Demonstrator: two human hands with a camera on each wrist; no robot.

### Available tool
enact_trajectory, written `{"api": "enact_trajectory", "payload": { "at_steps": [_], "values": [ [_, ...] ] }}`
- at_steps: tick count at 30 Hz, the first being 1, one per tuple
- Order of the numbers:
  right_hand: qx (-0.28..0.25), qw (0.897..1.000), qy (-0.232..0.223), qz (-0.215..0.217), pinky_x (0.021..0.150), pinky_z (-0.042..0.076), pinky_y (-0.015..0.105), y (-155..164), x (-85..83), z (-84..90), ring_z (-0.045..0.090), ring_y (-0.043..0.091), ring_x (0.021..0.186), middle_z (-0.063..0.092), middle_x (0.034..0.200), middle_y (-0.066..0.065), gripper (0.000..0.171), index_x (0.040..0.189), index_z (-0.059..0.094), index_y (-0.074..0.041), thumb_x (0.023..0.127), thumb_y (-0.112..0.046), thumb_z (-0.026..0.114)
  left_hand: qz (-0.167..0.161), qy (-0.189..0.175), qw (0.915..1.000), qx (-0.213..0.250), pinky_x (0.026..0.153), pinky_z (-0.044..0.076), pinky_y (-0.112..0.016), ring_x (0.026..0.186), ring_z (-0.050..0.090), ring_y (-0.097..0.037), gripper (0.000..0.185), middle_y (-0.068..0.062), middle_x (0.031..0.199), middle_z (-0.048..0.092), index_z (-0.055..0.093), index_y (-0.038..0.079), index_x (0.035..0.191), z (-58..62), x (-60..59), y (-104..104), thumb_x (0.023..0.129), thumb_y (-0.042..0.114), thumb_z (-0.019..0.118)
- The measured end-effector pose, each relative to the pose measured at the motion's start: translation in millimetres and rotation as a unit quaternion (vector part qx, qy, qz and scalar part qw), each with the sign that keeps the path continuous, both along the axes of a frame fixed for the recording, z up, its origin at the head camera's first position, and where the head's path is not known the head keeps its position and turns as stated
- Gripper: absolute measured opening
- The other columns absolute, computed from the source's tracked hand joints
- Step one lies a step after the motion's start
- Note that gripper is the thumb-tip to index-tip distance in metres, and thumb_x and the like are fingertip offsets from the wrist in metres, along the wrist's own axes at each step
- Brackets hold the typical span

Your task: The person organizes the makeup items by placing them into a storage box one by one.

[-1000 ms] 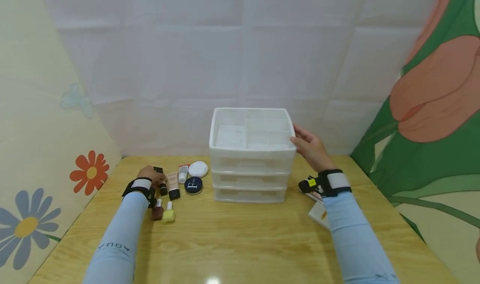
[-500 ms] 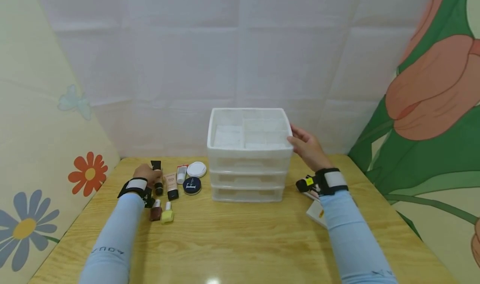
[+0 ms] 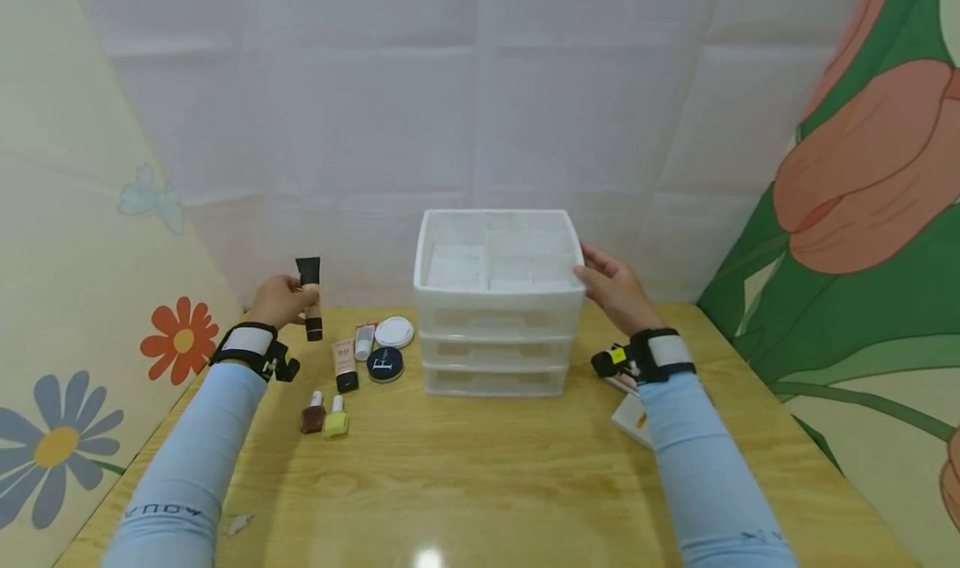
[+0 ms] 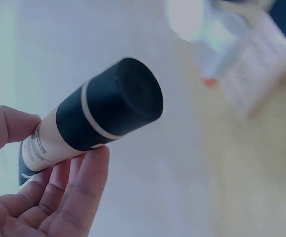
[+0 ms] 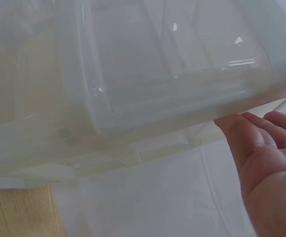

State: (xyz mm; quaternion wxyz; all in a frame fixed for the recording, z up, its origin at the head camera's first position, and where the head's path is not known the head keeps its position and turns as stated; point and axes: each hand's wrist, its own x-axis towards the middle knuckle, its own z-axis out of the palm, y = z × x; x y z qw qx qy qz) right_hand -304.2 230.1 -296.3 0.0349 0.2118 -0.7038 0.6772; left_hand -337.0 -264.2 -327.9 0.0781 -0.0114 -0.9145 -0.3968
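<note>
My left hand (image 3: 277, 303) pinches a tube of foundation (image 3: 309, 273) with a black cap and beige body, between thumb and fingers, held above the table's back left. In the left wrist view the cap of the foundation tube (image 4: 110, 98) points up and right. My right hand (image 3: 618, 297) rests against the right side of a white plastic drawer unit (image 3: 498, 301), touching it near the upper rim. Up close in the right wrist view, the fingertips (image 5: 231, 123) meet the unit just under its rim. The unit's top tray has dividers.
Left of the unit lie a BB cream tube (image 3: 344, 361), a small white tube (image 3: 364, 342), a white round compact (image 3: 394, 332) and a dark round compact (image 3: 386, 365). Nearer stand brown (image 3: 312, 416) and yellow (image 3: 337, 421) nail polish bottles. A white box (image 3: 632, 419) is partly under my right wrist.
My left hand has picked the foundation tube up off the table and raised it, moving slightly left and away. The right hand stays at the drawer unit's side.
</note>
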Motion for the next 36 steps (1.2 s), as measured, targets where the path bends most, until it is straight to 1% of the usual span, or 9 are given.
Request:
{"api": "enact_trajectory", "payload": {
  "at_steps": [2, 5, 9, 15, 18, 22, 25, 28, 36],
  "values": [
    [0.001, 1.0, 0.003, -0.003, 0.082, 0.044, 0.026, 1, -2.5, -2.1, 0.042, 0.024, 0.116, 0.029, 0.14, 0.009, 0.052, 0.138, 0.029, -0.012, 0.09, -0.017, 0.05, -0.003, 0.022, 0.9998, 0.0, 0.058, 0.052, -0.032, 0.083, 0.056, -0.034, 0.043, -0.026, 0.1, 0.052, 0.047, -0.013, 0.11, 16.7, 4.4, 7, 0.085, 0.021, 0.051],
    [-0.001, 1.0, 0.006, -0.007, 0.082, 0.045, 0.026, 2, -4.6, -4.4, 0.043, 0.024, 0.115, 0.03, 0.14, 0.008, 0.053, 0.138, 0.03, -0.013, 0.09, -0.019, 0.051, -0.009, 0.055, 0.9985, 0.004, 0.058, 0.052, -0.03, 0.089, 0.053, -0.035, 0.046, -0.025, 0.104, 0.049, 0.042, -0.012, 0.117, 39.1, 10.8, 18, 0.085, 0.021, 0.052],
    [-0.013, 1.0, -0.001, -0.007, 0.082, 0.045, 0.026, 2, -6.0, -5.6, 0.044, 0.023, 0.114, 0.03, 0.14, 0.009, 0.053, 0.138, 0.029, -0.011, 0.09, -0.017, 0.051, -0.017, 0.095, 0.9953, 0.009, 0.058, 0.052, -0.029, 0.087, 0.053, -0.032, 0.043, -0.021, 0.103, 0.048, 0.043, -0.008, 0.114, 63.8, 16.8, 33, 0.084, 0.021, 0.055],
    [-0.053, 0.998, -0.023, -0.002, 0.081, 0.045, 0.024, 2, -5.7, -5.8, 0.043, 0.022, 0.114, 0.029, 0.139, 0.014, 0.059, 0.138, 0.027, -0.006, 0.087, -0.017, 0.055, -0.052, 0.149, 0.9872, 0.022, 0.059, 0.052, -0.029, 0.088, 0.052, -0.029, 0.042, -0.017, 0.101, 0.048, 0.043, -0.005, 0.11, 100.2, 23.3, 56, 0.082, 0.023, 0.059],
    [-0.059, 0.998, -0.021, 0.003, 0.081, 0.046, 0.024, 2, -5.7, -5.6, 0.043, 0.022, 0.114, 0.028, 0.139, 0.015, 0.059, 0.138, 0.027, -0.005, 0.087, -0.016, 0.055, -0.071, 0.166, 0.9832, 0.023, 0.059, 0.052, -0.027, 0.086, 0.055, -0.026, 0.041, -0.014, 0.1, 0.049, 0.043, -0.003, 0.108, 120.2, 26.2, 70, 0.082, 0.024, 0.059],
    [-0.062, 0.998, -0.018, 0.007, 0.081, 0.046, 0.025, 2, -5.7, -5.7, 0.044, 0.023, 0.113, 0.03, 0.139, 0.014, 0.056, 0.137, 0.028, -0.006, 0.088, -0.014, 0.054, -0.097, 0.173, 0.9798, 0.024, 0.06, 0.052, -0.026, 0.085, 0.055, -0.021, 0.041, -0.01, 0.099, 0.049, 0.043, 0.0, 0.109, 143.6, 27.9, 90, 0.081, 0.025, 0.061],
    [-0.054, 0.998, -0.015, 0.002, 0.081, 0.046, 0.026, 1, -4.7, -6.8, 0.045, 0.023, 0.112, 0.031, 0.138, 0.013, 0.055, 0.137, 0.029, -0.007, 0.088, -0.015, 0.053, -0.118, 0.172, 0.9775, 0.034, 0.061, 0.052, -0.026, 0.084, 0.055, -0.02, 0.04, -0.01, 0.098, 0.05, 0.044, 0.001, 0.108, 156.8, 28.0, 108, 0.081, 0.022, 0.062],
    [-0.055, 0.998, -0.017, -0.002, 0.081, 0.046, 0.026, -1, -4.0, -8.1, 0.045, 0.023, 0.112, 0.031, 0.138, 0.013, 0.055, 0.137, 0.03, -0.007, 0.088, -0.015, 0.053, -0.138, 0.168, 0.975, 0.043, 0.062, 0.052, -0.026, 0.083, 0.056, -0.02, 0.038, -0.01, 0.097, 0.05, 0.044, 0.0, 0.108, 165.8, 25.4, 125, 0.08, 0.02, 0.063],
    [-0.048, 0.999, -0.016, 0.002, 0.082, 0.045, 0.027, -6, -4.5, -9.3, 0.044, 0.024, 0.113, 0.031, 0.139, 0.011, 0.054, 0.137, 0.03, -0.009, 0.089, -0.016, 0.052, -0.19, 0.156, 0.9666, 0.072, 0.067, 0.051, -0.026, 0.081, 0.057, -0.019, 0.037, -0.009, 0.097, 0.051, 0.045, 0.002, 0.105, 178.3, 7.1, 169, 0.078, 0.014, 0.066]
  ]
}}
